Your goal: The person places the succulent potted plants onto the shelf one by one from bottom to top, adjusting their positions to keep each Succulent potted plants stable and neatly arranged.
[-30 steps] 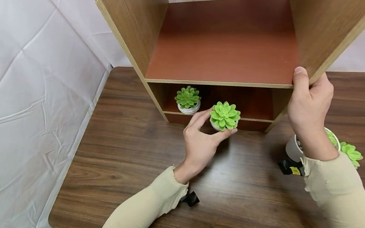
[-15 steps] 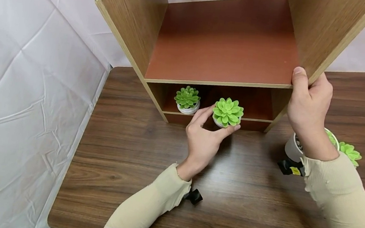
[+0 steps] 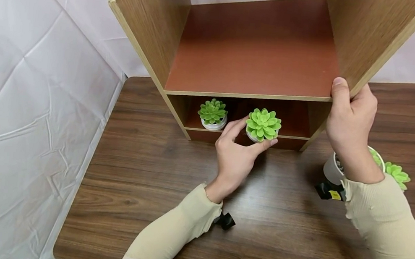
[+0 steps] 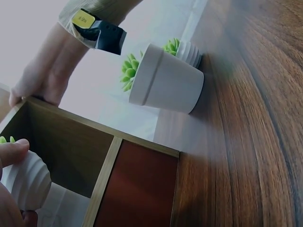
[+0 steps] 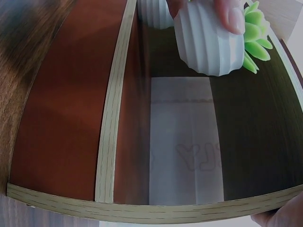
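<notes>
My left hand (image 3: 236, 158) holds a green potted succulent (image 3: 263, 125) between thumb and fingers, at the opening of the shelf's lower compartment. Its ribbed white pot (image 5: 208, 38) shows in the right wrist view, raised above the lower board. A second succulent (image 3: 213, 112), in a similar white pot, stands inside that compartment at the left. My right hand (image 3: 351, 115) grips the front edge of the right side panel of the wooden shelf (image 3: 257, 54), thumb lying inward near the middle board.
Right of the shelf, partly behind my right forearm, stands a larger white pot (image 4: 173, 80) with a green plant. Another small ribbed pot (image 4: 189, 53) with green leaves is beside it. The shelf stands on a dark wooden table (image 3: 132, 159); a white-covered wall (image 3: 15, 84) rises at the left.
My left hand has carried the potted succulent slightly right and inward to the lower compartment. My right hand stays on the side panel.
</notes>
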The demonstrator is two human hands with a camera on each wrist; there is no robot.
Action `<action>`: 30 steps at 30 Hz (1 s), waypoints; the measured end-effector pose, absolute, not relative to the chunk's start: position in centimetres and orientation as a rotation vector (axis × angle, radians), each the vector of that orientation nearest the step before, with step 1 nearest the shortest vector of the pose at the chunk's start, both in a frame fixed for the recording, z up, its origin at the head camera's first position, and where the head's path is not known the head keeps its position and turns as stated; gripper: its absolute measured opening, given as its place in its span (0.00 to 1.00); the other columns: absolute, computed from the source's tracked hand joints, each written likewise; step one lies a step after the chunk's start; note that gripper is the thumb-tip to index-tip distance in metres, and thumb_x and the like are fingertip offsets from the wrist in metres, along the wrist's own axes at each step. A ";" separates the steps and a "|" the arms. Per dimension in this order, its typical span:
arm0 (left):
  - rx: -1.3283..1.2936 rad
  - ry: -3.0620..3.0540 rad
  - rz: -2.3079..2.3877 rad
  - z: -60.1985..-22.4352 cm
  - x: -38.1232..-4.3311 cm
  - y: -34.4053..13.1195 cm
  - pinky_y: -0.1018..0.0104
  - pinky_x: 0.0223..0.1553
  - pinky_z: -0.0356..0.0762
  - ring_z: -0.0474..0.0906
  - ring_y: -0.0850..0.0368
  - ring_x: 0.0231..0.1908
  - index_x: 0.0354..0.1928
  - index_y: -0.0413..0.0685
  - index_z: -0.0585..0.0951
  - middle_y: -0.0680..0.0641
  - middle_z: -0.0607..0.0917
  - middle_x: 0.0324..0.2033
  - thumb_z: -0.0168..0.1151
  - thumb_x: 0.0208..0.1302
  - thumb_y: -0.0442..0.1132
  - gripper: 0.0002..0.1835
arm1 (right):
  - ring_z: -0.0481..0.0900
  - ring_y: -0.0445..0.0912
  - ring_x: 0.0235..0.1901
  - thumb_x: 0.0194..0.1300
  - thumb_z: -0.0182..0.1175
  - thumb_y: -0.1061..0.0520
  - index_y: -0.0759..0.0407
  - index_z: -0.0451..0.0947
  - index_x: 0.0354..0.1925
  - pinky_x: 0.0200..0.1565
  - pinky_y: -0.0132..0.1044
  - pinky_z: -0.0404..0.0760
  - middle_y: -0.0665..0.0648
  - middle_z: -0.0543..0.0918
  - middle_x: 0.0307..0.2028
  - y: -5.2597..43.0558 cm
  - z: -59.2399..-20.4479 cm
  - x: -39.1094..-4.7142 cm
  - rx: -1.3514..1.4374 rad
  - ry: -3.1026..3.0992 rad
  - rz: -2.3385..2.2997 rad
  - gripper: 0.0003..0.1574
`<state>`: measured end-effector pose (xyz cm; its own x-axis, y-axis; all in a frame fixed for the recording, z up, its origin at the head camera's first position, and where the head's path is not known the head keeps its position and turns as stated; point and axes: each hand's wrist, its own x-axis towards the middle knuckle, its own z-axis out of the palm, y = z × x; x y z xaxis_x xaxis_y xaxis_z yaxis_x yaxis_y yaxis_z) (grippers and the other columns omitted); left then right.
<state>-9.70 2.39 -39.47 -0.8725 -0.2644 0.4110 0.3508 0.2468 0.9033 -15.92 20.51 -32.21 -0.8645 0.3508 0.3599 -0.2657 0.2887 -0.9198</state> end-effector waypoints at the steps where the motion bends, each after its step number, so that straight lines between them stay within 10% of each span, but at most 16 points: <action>1: -0.079 -2.040 -1.667 -39.4 -9.7 2.5 0.65 0.57 0.68 0.75 0.65 0.52 0.56 0.45 0.83 0.57 0.82 0.48 0.85 0.39 0.42 0.36 | 0.79 0.42 0.35 0.72 0.53 0.54 0.55 0.82 0.40 0.39 0.30 0.73 0.47 0.82 0.32 20.5 -32.2 -15.9 -0.076 -2.058 1.615 0.11; 30: -0.074 -2.096 -1.582 -39.5 -11.3 4.3 0.70 0.52 0.71 0.74 0.71 0.49 0.53 0.47 0.84 0.59 0.82 0.45 0.85 0.39 0.46 0.35 | 0.78 0.42 0.36 0.71 0.53 0.55 0.55 0.83 0.40 0.40 0.30 0.72 0.47 0.82 0.32 20.8 -32.1 -16.0 -0.088 -2.035 1.616 0.12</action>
<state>-11.32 4.30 -39.55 -0.8692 -0.2539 0.4243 0.3384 0.3202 0.8848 -15.99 20.77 -32.07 -0.8549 0.3696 0.3641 -0.2711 0.2802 -0.9209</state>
